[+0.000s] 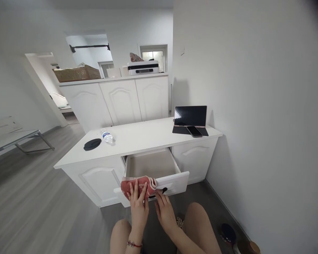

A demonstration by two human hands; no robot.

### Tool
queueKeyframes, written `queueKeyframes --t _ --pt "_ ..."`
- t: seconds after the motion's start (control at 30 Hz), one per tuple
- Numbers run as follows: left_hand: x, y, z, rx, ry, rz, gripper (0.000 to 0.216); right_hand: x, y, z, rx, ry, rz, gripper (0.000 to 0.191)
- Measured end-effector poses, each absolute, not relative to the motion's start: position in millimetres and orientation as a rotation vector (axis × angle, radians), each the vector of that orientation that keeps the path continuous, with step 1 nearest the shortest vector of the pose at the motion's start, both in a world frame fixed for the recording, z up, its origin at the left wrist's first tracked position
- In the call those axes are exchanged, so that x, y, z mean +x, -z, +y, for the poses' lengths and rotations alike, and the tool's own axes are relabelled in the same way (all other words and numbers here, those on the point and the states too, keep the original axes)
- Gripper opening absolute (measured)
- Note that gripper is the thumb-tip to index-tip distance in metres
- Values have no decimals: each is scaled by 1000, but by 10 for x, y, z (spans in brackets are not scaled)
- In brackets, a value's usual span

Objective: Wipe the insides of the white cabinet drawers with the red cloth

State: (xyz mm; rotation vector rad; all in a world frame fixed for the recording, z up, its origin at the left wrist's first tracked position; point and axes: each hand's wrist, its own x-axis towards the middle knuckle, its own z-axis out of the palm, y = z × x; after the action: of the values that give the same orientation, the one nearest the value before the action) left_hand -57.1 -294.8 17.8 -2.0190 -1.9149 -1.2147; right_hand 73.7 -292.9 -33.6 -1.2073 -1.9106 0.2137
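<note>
A folded red-and-white towel lies against the left part of a pulled-out drawer's front. My left hand holds the towel there, its fingers spread over the cloth and pressing it to the panel. To the right, my right hand has its fingertips at the dark drawer handle, hooked at its lower edge as far as I can see. Part of the handle is hidden behind the fingers. Inside the drawer, the pale bottom shows.
On the white desk are a water bottle lying down, a black flat item, a tablet and a phone. A wall closes the right side. My knees are below the drawer.
</note>
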Motion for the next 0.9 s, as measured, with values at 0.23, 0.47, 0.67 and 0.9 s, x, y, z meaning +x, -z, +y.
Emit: queueKeyframes --t 0.23,0.47,0.67,0.9 --pt "-425 -161 -2950 -2009 1238 -1918 54 1383 110 -2661 -1309 106 -1648 32" --pt "74 72 -2875 -2052 1334 -1891 55 2076 -281 -2264 -1406 108 -1720 43" --pt "339 193 -2767 -2271 1151 -1739 65 2169 -432 -2221 -1456 -12 -1816 46" --pt "294 133 -2633 -2650 658 -1474 73 2240 -611 -2069 -1576 -122 -1923 53"
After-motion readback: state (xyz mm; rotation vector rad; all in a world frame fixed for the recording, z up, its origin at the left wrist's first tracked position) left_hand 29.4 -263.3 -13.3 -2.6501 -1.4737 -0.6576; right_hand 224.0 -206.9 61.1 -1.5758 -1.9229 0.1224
